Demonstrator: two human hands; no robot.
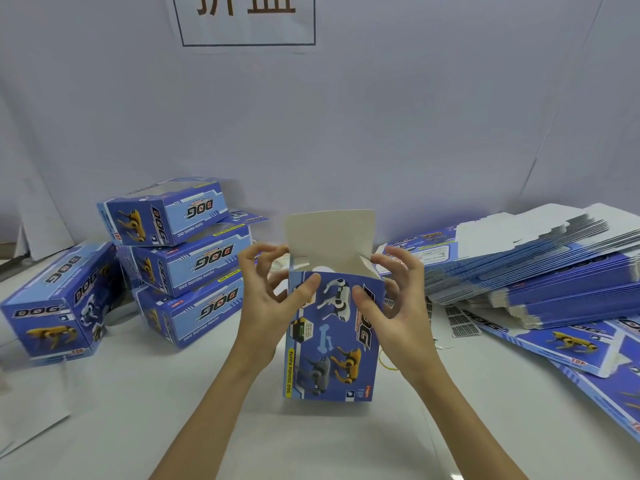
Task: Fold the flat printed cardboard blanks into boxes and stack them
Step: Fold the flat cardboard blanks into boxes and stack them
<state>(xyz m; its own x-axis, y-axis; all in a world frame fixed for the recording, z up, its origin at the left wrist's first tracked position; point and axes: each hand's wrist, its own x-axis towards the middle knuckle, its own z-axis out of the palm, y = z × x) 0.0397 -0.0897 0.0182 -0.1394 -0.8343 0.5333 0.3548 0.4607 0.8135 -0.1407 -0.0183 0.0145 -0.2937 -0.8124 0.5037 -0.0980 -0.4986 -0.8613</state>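
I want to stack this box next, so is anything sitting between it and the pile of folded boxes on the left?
Nothing visible does. The box stands upright between both hands, and only bare table lies between it and the pile. Its top flap is still open.

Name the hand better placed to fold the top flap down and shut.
Right, probably. The right hand has its fingertips at the corner where the raised flap meets the box, beside the hinge. The left hand lies lower, steadying the box's front.
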